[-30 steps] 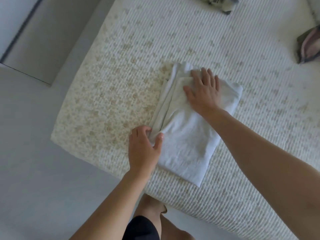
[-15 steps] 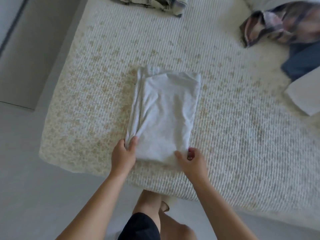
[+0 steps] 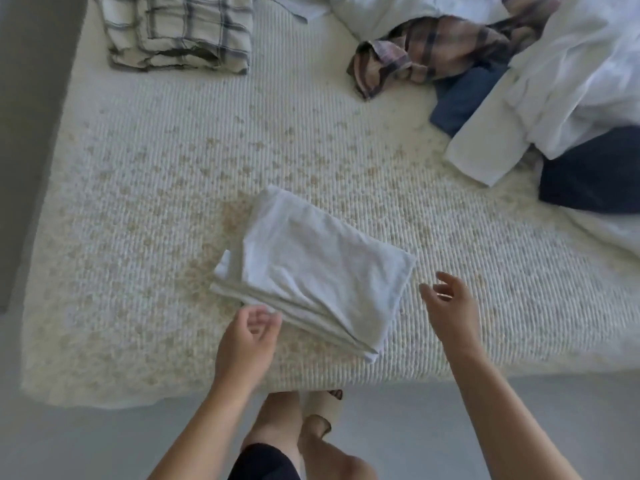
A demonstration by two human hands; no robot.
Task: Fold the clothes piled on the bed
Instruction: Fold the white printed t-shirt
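Note:
A white garment (image 3: 311,268) lies folded into a compact rectangle near the front edge of the bed (image 3: 138,188). My left hand (image 3: 247,344) hovers just off its near left edge, fingers loosely curled, holding nothing. To the right of the fold, my right hand (image 3: 450,306) is in the air with relaxed fingers, apart from the cloth. The unfolded pile (image 3: 568,74) of white, plaid and dark blue clothes sits at the back right.
A folded checked cloth (image 3: 180,29) lies at the back left of the bed. A plaid garment (image 3: 415,53) and dark blue pieces (image 3: 588,174) spread out from the pile. Grey floor (image 3: 69,445) runs along the bed's front edge, where my legs stand.
Both hands gripped the garment's near edge half a second ago. The garment now lies folded in half, shorter and turned, and both hands have let go and drawn back.

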